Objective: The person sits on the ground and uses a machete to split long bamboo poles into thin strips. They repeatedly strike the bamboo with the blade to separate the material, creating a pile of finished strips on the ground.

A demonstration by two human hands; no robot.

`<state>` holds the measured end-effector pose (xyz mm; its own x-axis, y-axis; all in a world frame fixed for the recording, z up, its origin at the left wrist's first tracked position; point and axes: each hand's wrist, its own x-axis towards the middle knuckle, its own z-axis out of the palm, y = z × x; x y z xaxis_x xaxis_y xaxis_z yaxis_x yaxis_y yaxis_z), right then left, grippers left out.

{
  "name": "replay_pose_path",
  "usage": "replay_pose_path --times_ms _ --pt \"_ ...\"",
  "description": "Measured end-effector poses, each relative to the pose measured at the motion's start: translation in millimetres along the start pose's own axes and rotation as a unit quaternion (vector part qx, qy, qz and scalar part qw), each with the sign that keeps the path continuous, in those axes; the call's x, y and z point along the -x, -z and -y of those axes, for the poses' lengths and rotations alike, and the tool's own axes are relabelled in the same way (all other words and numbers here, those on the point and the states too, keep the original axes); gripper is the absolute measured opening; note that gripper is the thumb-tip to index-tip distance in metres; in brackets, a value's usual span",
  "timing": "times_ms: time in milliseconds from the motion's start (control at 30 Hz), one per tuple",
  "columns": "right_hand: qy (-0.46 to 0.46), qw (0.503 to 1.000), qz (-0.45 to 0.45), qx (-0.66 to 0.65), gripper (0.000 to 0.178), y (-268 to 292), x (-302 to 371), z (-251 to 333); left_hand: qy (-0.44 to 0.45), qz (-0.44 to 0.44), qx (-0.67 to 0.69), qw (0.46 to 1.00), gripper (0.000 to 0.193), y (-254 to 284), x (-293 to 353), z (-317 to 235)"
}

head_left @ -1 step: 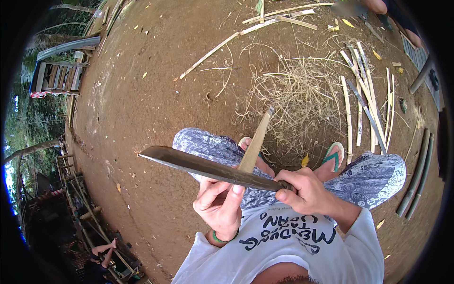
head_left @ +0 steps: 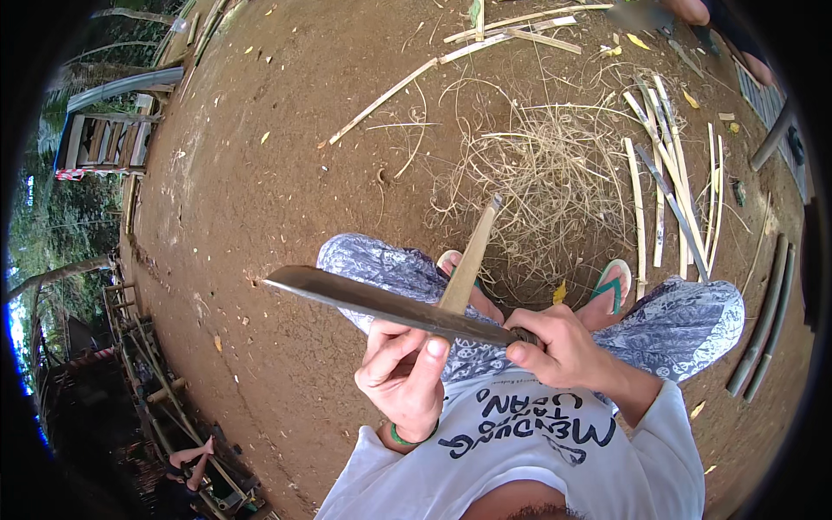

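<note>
My right hand (head_left: 563,351) is closed around the dark handle of a machete (head_left: 364,299), whose broad blade points left across my lap. A pale bamboo strip (head_left: 471,264) meets the blade at a steep angle, its far end sticking up past the blade over the ground. My left hand (head_left: 399,377) has its fingers curled and its thumb against the near edge of the blade, where the strip's near end seems to be pinched. The blade hides that end and part of the grip.
A heap of thin shavings (head_left: 563,169) lies beyond my sandalled feet. Several split bamboo strips (head_left: 667,165) are spread to its right, with dark poles (head_left: 763,321) farther right. Another person's legs (head_left: 693,13) show at the top right; someone else (head_left: 186,472) sits at the lower left.
The machete's tip has shifted slightly right and down, with the blade drawn a little toward my right hand. The bamboo strip and both hands stay nearly in place.
</note>
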<state>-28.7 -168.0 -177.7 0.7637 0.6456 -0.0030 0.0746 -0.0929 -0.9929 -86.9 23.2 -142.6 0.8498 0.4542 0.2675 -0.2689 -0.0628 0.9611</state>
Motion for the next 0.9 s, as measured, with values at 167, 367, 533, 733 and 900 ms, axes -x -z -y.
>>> replay_pose_path --times_ms 167,367,533,733,900 --pt "-0.019 1.000 0.006 0.007 0.046 -1 2 -4 -0.018 -0.006 -0.020 1.000 0.027 3 9 0" --pt "-0.094 0.993 -0.026 0.064 0.041 3 -14 -43 -0.039 -0.014 -0.058 0.997 0.028 11 3 9" --pt "-0.042 0.997 0.021 0.068 0.047 6 -10 -57 -0.014 -0.005 -0.040 0.999 0.028 9 8 1" --pt "-0.137 0.977 -0.016 0.164 0.051 20 -32 -106 0.000 -0.036 -0.033 0.999 0.025 15 1 8" --pt "-0.179 0.965 -0.048 0.186 0.052 31 -39 -183 -0.020 -0.026 -0.030 0.999 0.020 13 5 7"
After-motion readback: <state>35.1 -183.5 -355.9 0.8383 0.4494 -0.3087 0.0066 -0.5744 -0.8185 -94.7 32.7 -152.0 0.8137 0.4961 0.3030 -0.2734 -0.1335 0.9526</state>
